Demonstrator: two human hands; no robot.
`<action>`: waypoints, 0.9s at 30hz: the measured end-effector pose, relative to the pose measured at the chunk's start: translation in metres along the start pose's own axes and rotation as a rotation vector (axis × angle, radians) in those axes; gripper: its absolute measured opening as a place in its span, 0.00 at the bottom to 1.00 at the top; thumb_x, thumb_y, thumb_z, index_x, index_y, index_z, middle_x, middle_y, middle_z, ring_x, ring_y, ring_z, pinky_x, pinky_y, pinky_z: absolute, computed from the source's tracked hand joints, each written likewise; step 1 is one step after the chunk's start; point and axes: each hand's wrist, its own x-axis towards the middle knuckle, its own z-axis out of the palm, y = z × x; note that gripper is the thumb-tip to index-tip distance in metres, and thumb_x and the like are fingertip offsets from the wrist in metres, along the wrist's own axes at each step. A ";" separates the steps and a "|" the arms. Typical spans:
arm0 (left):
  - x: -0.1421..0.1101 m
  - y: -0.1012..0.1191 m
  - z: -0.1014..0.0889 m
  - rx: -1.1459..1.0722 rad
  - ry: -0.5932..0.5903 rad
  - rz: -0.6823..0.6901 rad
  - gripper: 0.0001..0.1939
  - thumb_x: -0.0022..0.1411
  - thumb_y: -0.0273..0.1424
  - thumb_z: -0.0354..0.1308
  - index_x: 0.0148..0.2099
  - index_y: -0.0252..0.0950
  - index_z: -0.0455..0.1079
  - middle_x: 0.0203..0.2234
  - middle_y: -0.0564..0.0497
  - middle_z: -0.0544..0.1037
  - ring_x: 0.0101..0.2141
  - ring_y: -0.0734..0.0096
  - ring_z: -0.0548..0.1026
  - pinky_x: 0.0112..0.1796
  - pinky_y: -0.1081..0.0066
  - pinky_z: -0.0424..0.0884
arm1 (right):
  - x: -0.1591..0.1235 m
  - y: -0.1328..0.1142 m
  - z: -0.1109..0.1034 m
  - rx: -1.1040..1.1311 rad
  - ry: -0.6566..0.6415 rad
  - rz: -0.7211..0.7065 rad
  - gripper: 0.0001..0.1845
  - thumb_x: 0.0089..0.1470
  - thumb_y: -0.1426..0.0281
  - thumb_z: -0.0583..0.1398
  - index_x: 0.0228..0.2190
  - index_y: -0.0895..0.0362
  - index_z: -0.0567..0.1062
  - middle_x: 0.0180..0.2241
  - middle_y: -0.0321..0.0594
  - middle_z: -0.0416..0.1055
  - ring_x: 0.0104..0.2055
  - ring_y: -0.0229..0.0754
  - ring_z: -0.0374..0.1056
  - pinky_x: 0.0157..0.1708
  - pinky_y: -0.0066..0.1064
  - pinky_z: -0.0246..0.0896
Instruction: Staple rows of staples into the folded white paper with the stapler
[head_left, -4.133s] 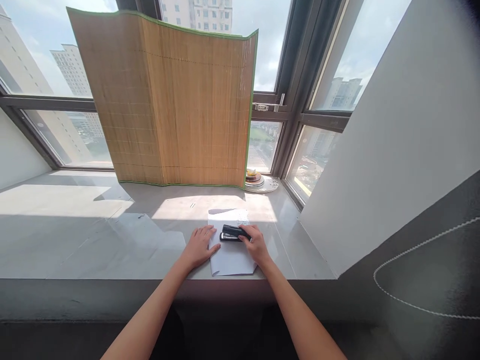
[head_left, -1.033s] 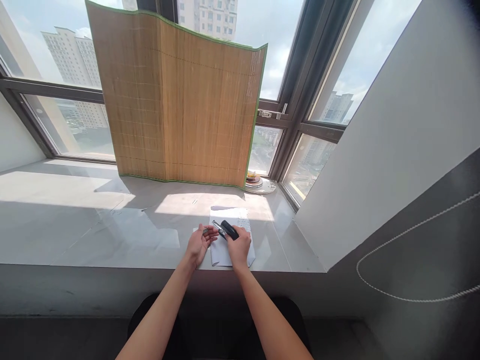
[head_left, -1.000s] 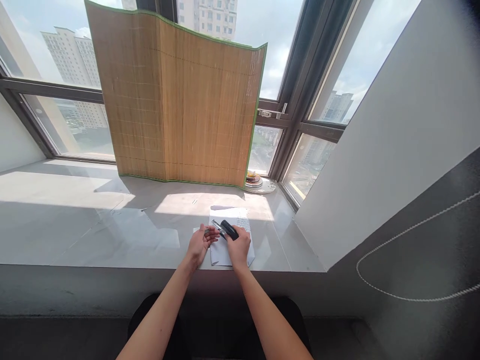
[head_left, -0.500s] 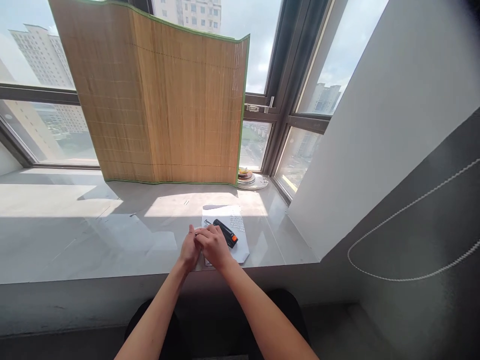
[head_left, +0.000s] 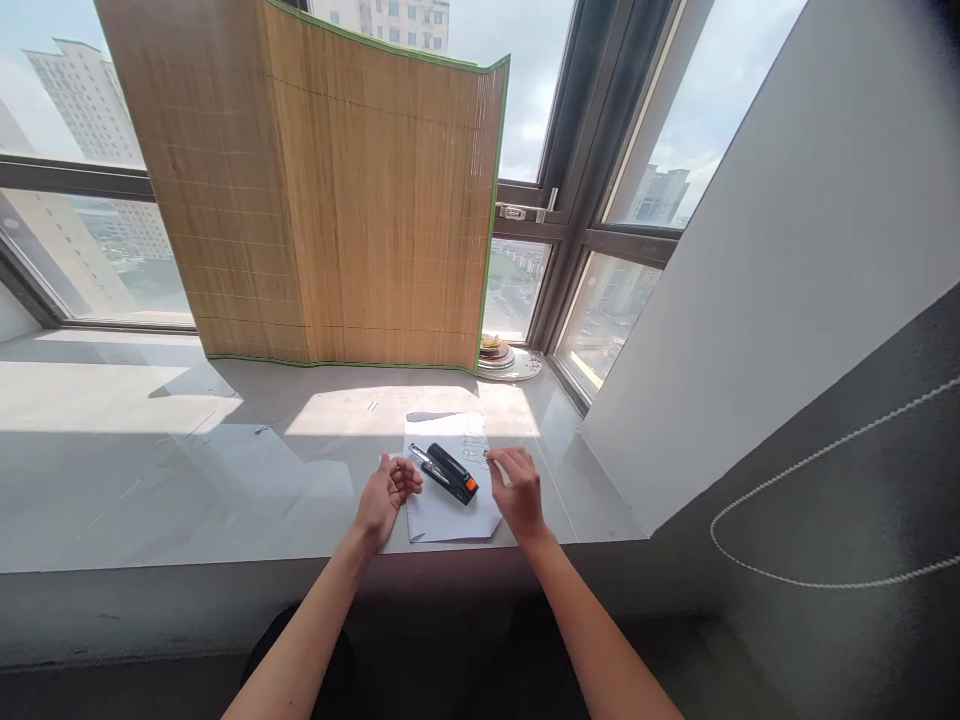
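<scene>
A black stapler (head_left: 448, 474) with an orange part lies opened out on white paper (head_left: 442, 522), its metal rail exposed. Left of it, my left hand (head_left: 386, 497) rests at the paper's edge, palm turned inward. Its fingers are loosely curled and the thumb stands apart; I see nothing in it. My right hand (head_left: 519, 492) is over the paper's right edge, thumb and index finger pinched. A tiny dark bit shows at those fingertips, too small to name. Just left of them, rows of small, thin grey marks or pieces (head_left: 473, 438) cover the paper's upper right.
The paper lies on a pale tiled window ledge (head_left: 225, 490). Behind it, a bamboo mat (head_left: 375, 220) with green edging stands against the window. Stacked plates (head_left: 510, 362) sit in the corner. A beaded cord (head_left: 795, 580) hangs at the right.
My hands were together over the paper's left edge; the right has moved away to the right, across the stapler. The stapler is now fully uncovered. My left hand has stayed nearly in place.
</scene>
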 end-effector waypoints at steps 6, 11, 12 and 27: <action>-0.001 -0.001 0.003 0.068 0.014 0.016 0.26 0.72 0.53 0.55 0.37 0.34 0.75 0.28 0.46 0.79 0.30 0.66 0.75 0.37 0.67 0.70 | 0.054 0.119 -0.012 -0.184 -0.065 0.211 0.14 0.60 0.79 0.56 0.36 0.55 0.81 0.37 0.45 0.79 0.44 0.51 0.68 0.45 0.40 0.64; -0.003 0.000 0.005 0.103 0.010 0.018 0.25 0.70 0.54 0.58 0.37 0.35 0.74 0.28 0.47 0.78 0.30 0.67 0.74 0.36 0.68 0.70 | 0.094 0.149 0.026 -0.269 -0.229 0.324 0.18 0.56 0.83 0.54 0.36 0.58 0.82 0.38 0.48 0.76 0.45 0.50 0.67 0.43 0.36 0.62; -0.003 0.000 0.005 0.107 0.011 0.017 0.25 0.69 0.54 0.59 0.37 0.35 0.74 0.28 0.47 0.78 0.30 0.67 0.74 0.36 0.68 0.70 | 0.095 0.153 0.033 -0.268 -0.252 0.332 0.17 0.54 0.83 0.55 0.34 0.58 0.82 0.36 0.48 0.75 0.43 0.49 0.66 0.42 0.35 0.61; -0.004 -0.001 0.005 0.108 0.074 0.063 0.20 0.66 0.49 0.61 0.37 0.36 0.72 0.26 0.50 0.75 0.28 0.71 0.72 0.34 0.71 0.70 | 0.050 0.154 0.012 -0.408 -0.180 0.547 0.15 0.51 0.84 0.53 0.36 0.58 0.74 0.38 0.49 0.71 0.42 0.50 0.64 0.37 0.35 0.55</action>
